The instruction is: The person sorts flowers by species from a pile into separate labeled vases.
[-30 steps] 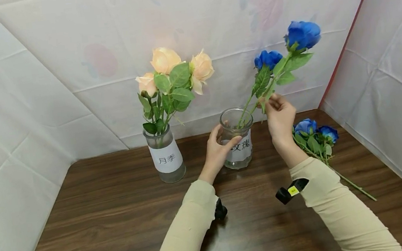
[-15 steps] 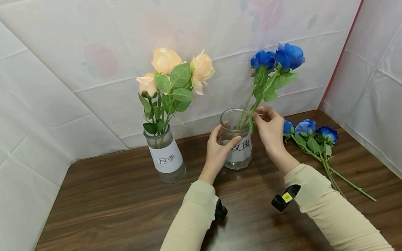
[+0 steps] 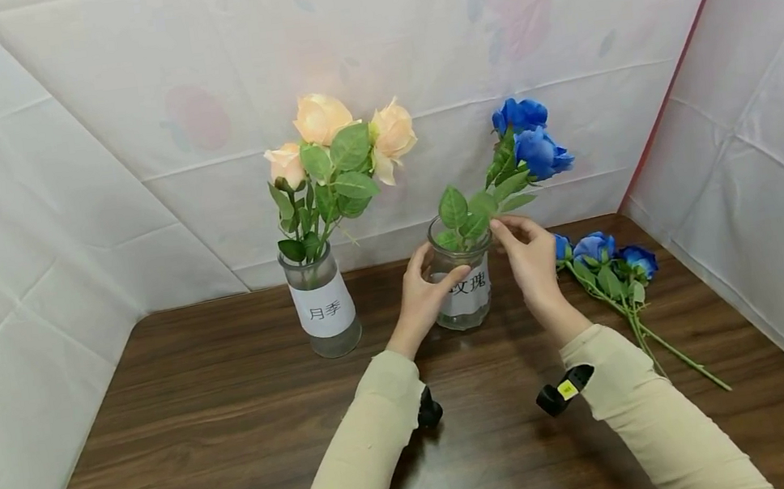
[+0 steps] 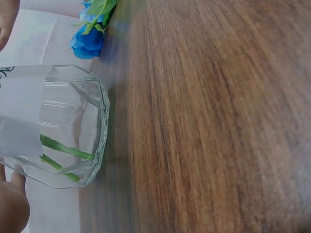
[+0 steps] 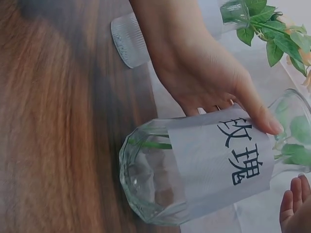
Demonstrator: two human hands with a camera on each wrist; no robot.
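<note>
My left hand [image 3: 424,296] grips the glass vase [image 3: 464,320] with the white label, its thumb over the front. Two blue roses lean right out of that vase: one at the back [image 3: 519,115], one lower in front [image 3: 542,152]. Green stems [image 4: 65,147] show through the glass near its base in the left wrist view. My right hand [image 3: 531,256] is at the right of the rim, thumb and fingertips pinching the front blue rose low on its stem, by the leaves. The exact contact is partly hidden.
A taller glass vase [image 3: 336,343] with several peach roses [image 3: 323,118] stands to the left. Several more blue roses [image 3: 598,248] lie on the wooden table [image 3: 227,452] at the right. White cloth [image 3: 122,82] hangs behind and at the sides.
My right hand has moved left and down to the vase rim. The front blue rose has sunk lower, its leaves now at the vase mouth. My left hand stays on the vase.
</note>
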